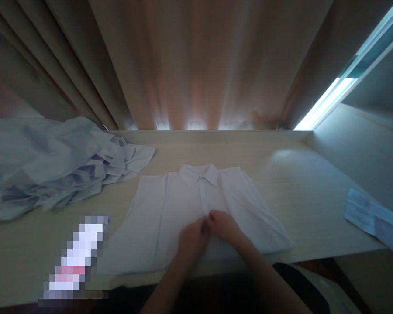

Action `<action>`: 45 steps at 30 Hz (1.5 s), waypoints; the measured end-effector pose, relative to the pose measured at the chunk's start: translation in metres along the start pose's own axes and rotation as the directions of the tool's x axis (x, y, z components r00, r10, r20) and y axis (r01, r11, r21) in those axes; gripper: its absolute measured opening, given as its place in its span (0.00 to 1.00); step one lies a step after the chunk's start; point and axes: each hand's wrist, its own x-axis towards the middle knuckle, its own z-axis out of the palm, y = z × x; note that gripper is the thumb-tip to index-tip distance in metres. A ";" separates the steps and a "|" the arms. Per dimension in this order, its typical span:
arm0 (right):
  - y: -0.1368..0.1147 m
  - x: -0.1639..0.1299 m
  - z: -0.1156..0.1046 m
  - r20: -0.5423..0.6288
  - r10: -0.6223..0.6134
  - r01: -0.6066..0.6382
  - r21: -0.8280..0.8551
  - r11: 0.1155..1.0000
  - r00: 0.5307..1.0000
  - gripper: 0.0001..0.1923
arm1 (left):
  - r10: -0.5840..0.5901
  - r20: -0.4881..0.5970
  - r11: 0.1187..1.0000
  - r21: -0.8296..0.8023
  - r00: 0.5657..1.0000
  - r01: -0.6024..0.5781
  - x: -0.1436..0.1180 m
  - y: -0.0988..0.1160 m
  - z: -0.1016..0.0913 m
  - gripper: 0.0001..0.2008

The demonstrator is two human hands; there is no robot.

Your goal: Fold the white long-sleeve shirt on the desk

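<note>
A white collared shirt [170,205] lies flat, front side up, on the pale wooden table [291,183], its collar pointing away from me. Both my hands meet on the shirt's button strip near its lower middle. My left hand [191,240] and my right hand [224,226] touch fingertip to fingertip there, fingers curled and pinching the fabric of the placket. My forearms reach in from the bottom edge of the view.
A heap of crumpled pale blue and white garments [46,170] fills the table's left side. A blurred-out object [77,257] lies at the front left. A light blue paper or packet [370,216] rests at the right edge. Curtains [199,65] hang behind the table.
</note>
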 end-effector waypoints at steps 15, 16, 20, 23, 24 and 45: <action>0.001 0.018 0.004 0.000 0.026 -0.026 0.084 0.996 1.000 0.08 | 0.050 0.030 0.996 0.070 0.998 -0.052 -0.002 0.003 -0.001 0.20; 0.000 0.017 0.003 -0.003 0.028 -0.028 0.083 0.996 1.000 0.08 | 0.051 0.038 0.996 0.070 0.998 -0.053 -0.002 0.003 -0.002 0.20; 0.005 0.013 -0.010 -0.051 0.043 -0.038 0.079 0.996 0.998 0.10 | -0.049 0.034 0.993 0.108 0.998 0.045 0.004 -0.001 -0.027 0.21; 0.028 0.012 -0.031 -0.155 0.122 -0.113 0.069 0.991 0.980 0.13 | -0.219 -0.071 0.969 0.103 0.973 0.225 0.009 -0.014 -0.064 0.18; 0.039 0.011 -0.038 -0.198 0.156 -0.146 0.062 0.987 0.968 0.13 | -0.275 -0.115 0.952 0.106 0.955 0.287 0.010 -0.021 -0.076 0.17; 0.097 0.021 -0.064 -0.528 0.298 -0.358 -0.012 0.934 0.795 0.13 | -0.282 -0.218 0.822 0.448 0.934 0.353 0.014 -0.077 -0.099 0.16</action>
